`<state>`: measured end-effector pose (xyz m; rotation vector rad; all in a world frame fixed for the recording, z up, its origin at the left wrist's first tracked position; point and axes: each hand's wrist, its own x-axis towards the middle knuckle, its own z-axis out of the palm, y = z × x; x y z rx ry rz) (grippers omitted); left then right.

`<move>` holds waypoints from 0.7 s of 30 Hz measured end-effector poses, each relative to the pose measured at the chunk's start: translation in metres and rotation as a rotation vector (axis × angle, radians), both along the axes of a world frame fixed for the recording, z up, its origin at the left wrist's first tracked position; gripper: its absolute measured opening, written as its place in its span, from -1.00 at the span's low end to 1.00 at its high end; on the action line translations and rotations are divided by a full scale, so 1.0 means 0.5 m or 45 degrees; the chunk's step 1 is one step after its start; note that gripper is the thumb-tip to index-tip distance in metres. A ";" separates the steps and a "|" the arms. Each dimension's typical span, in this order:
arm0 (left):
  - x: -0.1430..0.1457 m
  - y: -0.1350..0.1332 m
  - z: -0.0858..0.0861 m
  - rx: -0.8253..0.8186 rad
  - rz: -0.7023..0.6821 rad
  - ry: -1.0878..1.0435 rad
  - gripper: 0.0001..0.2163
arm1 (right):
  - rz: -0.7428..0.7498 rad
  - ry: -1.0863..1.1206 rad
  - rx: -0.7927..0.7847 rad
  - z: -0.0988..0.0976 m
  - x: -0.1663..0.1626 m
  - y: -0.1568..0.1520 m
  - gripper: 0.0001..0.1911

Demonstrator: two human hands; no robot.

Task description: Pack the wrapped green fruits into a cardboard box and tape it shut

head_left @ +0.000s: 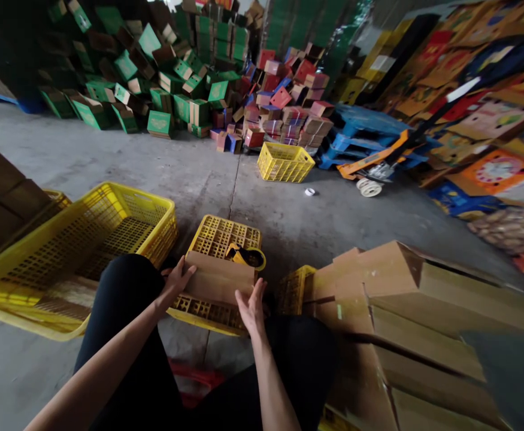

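Floor point(185, 161): grey concrete
Yellow plastic crate point(149, 205): flat brown cardboard point(66, 296)
Left hand point(177, 280): grasping tan cardboard carton point(219, 278)
Right hand point(253, 306): unclenched alongside

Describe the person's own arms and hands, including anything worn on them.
Both the left hand and the right hand are bare, with no gloves and no rings that I can make out. The forearms show no sleeves, watch or bracelet, and no markings stand out. The upper arms are out of view.
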<state>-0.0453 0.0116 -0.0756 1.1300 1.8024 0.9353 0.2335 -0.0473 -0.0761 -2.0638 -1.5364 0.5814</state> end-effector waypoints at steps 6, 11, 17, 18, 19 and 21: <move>0.001 -0.004 0.003 0.001 -0.028 0.059 -0.37 | -0.091 0.211 -0.042 -0.005 0.003 0.009 0.08; 0.003 -0.006 0.000 -0.027 -0.056 0.159 -0.30 | 0.046 0.019 0.182 -0.022 -0.021 0.006 0.13; 0.004 -0.017 -0.008 0.026 -0.076 0.220 -0.30 | 0.122 -0.056 0.213 -0.036 -0.025 0.006 0.15; 0.004 -0.018 -0.009 0.036 -0.073 0.220 -0.31 | 0.109 -0.055 0.218 -0.036 -0.026 0.006 0.13; 0.003 -0.018 -0.010 0.050 -0.070 0.213 -0.33 | 0.097 -0.050 0.225 -0.035 -0.028 0.008 0.10; 0.003 -0.016 -0.010 0.084 -0.064 0.183 -0.37 | 0.078 -0.026 0.249 -0.030 -0.027 0.012 0.00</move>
